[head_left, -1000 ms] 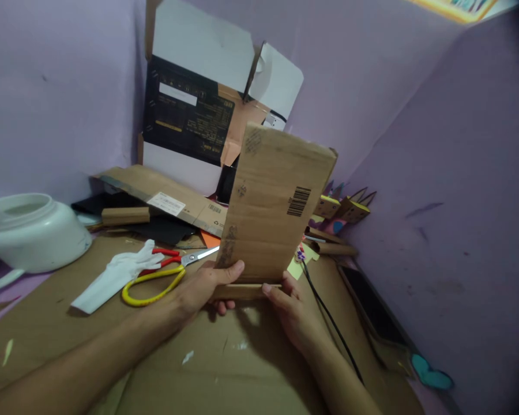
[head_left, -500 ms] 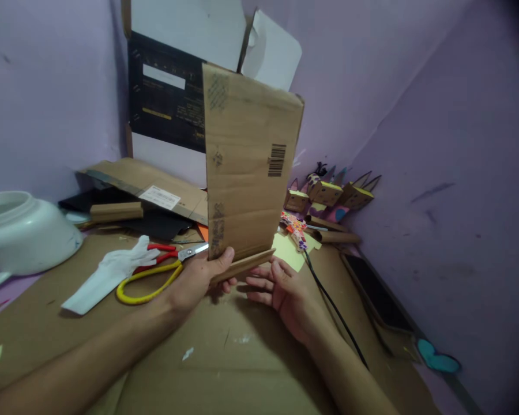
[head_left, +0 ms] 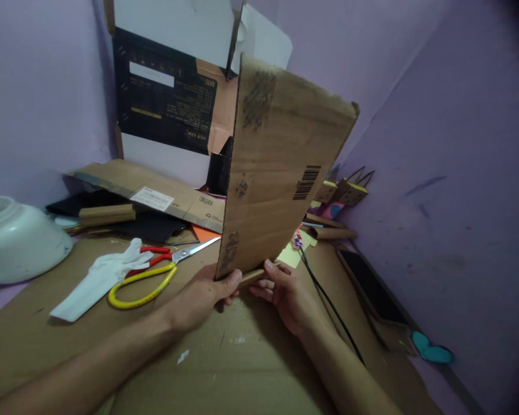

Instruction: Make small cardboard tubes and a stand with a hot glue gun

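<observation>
A brown cardboard sheet (head_left: pixel 281 167) with a barcode stands upright between my hands, its top leaning toward me and to the right. Along its lower edge runs a narrow folded flap (head_left: pixel 251 278). My left hand (head_left: pixel 216 291) is closed on the lower left corner, thumb on the near side and fingers underneath. At the lower right, my right hand (head_left: pixel 283 288) pinches the flap's edge between thumb and fingers. Left of my left hand lie scissors (head_left: pixel 155 276) with yellow and red handles, partly beside a crumpled white glove-like piece (head_left: pixel 99 279).
A white pot (head_left: pixel 21 248) stands at the far left. Behind are a flat cardboard piece (head_left: pixel 155 193) and an open black-and-white box (head_left: pixel 164 92). To the right lie a black cable (head_left: pixel 328 300), a dark phone-like slab (head_left: pixel 374 288) and cardboard cat-like figures (head_left: pixel 350 187).
The cardboard sheet has tilted, its top swinging right and nearer to me. My right hand has closed from loose fingers onto the flap. The view has shifted slightly.
</observation>
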{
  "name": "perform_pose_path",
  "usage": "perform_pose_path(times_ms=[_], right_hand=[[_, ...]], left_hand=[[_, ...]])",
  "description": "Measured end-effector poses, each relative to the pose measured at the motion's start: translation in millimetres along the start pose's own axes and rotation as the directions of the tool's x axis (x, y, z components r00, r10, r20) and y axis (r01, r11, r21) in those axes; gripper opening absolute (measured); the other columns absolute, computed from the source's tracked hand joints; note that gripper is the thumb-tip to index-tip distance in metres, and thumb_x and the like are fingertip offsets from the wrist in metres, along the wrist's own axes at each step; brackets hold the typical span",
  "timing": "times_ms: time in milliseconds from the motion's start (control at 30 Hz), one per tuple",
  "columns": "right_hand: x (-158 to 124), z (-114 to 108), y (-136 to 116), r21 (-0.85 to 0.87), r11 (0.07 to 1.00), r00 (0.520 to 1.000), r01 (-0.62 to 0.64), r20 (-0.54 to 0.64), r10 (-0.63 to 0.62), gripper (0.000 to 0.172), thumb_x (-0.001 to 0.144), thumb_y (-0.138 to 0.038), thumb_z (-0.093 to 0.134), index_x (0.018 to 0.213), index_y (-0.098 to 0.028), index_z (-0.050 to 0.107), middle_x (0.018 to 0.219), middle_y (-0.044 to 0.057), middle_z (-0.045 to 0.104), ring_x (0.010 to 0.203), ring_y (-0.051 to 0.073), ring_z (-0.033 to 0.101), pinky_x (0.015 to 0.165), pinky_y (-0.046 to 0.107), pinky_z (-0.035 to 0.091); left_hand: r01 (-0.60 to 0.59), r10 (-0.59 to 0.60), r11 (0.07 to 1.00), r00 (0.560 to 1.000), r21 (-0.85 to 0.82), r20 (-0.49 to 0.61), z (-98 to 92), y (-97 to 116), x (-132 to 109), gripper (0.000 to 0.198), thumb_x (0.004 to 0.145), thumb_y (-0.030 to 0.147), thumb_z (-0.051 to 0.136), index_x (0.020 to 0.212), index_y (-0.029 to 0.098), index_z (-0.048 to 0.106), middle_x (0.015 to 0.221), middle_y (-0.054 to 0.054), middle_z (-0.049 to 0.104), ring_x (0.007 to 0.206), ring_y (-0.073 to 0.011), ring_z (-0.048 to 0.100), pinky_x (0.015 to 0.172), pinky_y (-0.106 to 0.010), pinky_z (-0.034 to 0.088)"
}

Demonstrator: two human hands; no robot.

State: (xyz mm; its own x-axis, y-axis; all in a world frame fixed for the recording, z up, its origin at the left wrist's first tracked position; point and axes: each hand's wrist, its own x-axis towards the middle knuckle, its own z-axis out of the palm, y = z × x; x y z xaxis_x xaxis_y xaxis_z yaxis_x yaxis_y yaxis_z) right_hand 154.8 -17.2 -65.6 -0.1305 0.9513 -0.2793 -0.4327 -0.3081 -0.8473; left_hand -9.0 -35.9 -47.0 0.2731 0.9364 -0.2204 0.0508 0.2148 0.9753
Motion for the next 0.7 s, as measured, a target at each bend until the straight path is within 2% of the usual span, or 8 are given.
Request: perform_pose_path(times_ms=[233, 367, 500, 600, 700], right_hand=[[-2.0, 2.2, 0.3, -0.031, 0.997, 0.996, 0.075, -0.037, -0.076, 0.032, 0.052, -0.030, 0.081, 0.072, -0.015, 0.061, 0.065, -0.002, 0.061, 0.056, 0.011, 0.059, 0.052, 0.023, 0.056], [-3.1, 3.0, 0.0, -0.056, 0.993, 0.994, 0.103, -0.028, -0.104, 0.033, 0.053, -0.030, 0.081, 0.076, -0.016, 0.062, 0.069, -0.001, 0.062, 0.060, 0.012, 0.058, 0.051, 0.022, 0.055], [-2.0, 1.3, 2.2, -0.086, 0.987, 0.990, 0.133, -0.031, -0.136, 0.033, 0.056, -0.030, 0.080, 0.079, -0.016, 0.061, 0.069, -0.001, 0.061, 0.060, 0.012, 0.057, 0.050, 0.022, 0.054], [-0.9, -0.9, 3.6, -0.103, 0.985, 0.989, 0.138, -0.038, -0.142, 0.034, 0.057, -0.030, 0.079, 0.081, -0.016, 0.060, 0.071, 0.000, 0.061, 0.061, 0.012, 0.058, 0.050, 0.023, 0.054], [-0.6, -2.6, 2.7, -0.113, 0.981, 0.987, 0.157, 0.000, -0.158, 0.033, 0.059, -0.029, 0.078, 0.084, -0.017, 0.061, 0.074, 0.000, 0.062, 0.063, 0.013, 0.059, 0.050, 0.023, 0.055]], left_hand=[[0.059, -0.059, 0.998, 0.998, -0.020, -0.024, -0.3, 2.8, -1.7, 0.026, 0.069, 0.041, 0.061, 0.075, 0.016, 0.062, 0.055, 0.001, 0.053, 0.050, -0.0121, 0.043, 0.047, -0.024, 0.031], [0.047, -0.051, 0.998, 0.996, -0.046, -0.069, -0.8, 1.7, -1.2, 0.034, 0.064, 0.037, 0.067, 0.090, 0.016, 0.063, 0.058, 0.001, 0.057, 0.050, -0.0130, 0.046, 0.048, -0.024, 0.033], [0.110, -0.108, 0.994, 0.989, 0.023, -0.099, -3.2, 1.2, -0.5, 0.031, 0.064, 0.037, 0.067, 0.085, 0.014, 0.064, 0.049, 0.001, 0.056, 0.044, -0.0127, 0.045, 0.045, -0.024, 0.033], [0.083, -0.079, 0.996, 0.994, 0.036, -0.081, -4.6, 4.9, -1.6, 0.027, 0.064, 0.035, 0.067, 0.082, 0.014, 0.065, 0.051, -0.001, 0.060, 0.044, -0.0133, 0.047, 0.043, -0.023, 0.034], [0.019, -0.023, 0.999, 0.997, -0.049, -0.074, -4.9, 9.8, -3.0, 0.032, 0.062, 0.027, 0.068, 0.092, 0.016, 0.065, 0.057, -0.002, 0.063, 0.043, -0.0135, 0.047, 0.041, -0.023, 0.035]])
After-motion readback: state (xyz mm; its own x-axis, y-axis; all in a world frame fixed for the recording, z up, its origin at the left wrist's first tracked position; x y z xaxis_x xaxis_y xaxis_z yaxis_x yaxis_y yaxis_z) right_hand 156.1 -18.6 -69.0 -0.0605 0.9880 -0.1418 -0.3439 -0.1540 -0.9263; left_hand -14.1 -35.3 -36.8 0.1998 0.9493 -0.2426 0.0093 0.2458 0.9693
